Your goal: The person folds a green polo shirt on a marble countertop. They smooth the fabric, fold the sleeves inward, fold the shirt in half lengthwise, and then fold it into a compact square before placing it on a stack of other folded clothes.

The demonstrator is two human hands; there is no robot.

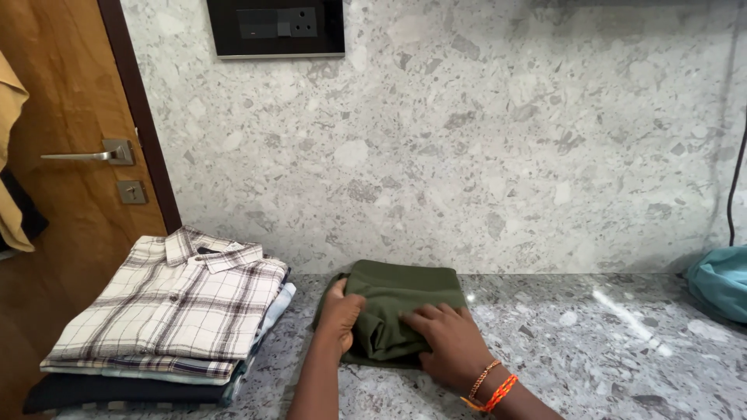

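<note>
A folded olive-green garment [405, 292] lies on the speckled stone counter [591, 350] near its back wall. My left hand [339, 315] grips the garment's left edge, fingers curled around the fabric. My right hand [450, 342] presses flat on the garment's front right part, fingers pointing left onto a rolled fold. Orange and beaded bracelets [489, 389] circle my right wrist.
A stack of folded clothes topped by a cream plaid shirt [179, 299] sits on the counter's left end. A teal cloth [720, 280] lies at the far right beside a black cable [735, 183]. A wooden door with a metal handle [89, 154] stands at left.
</note>
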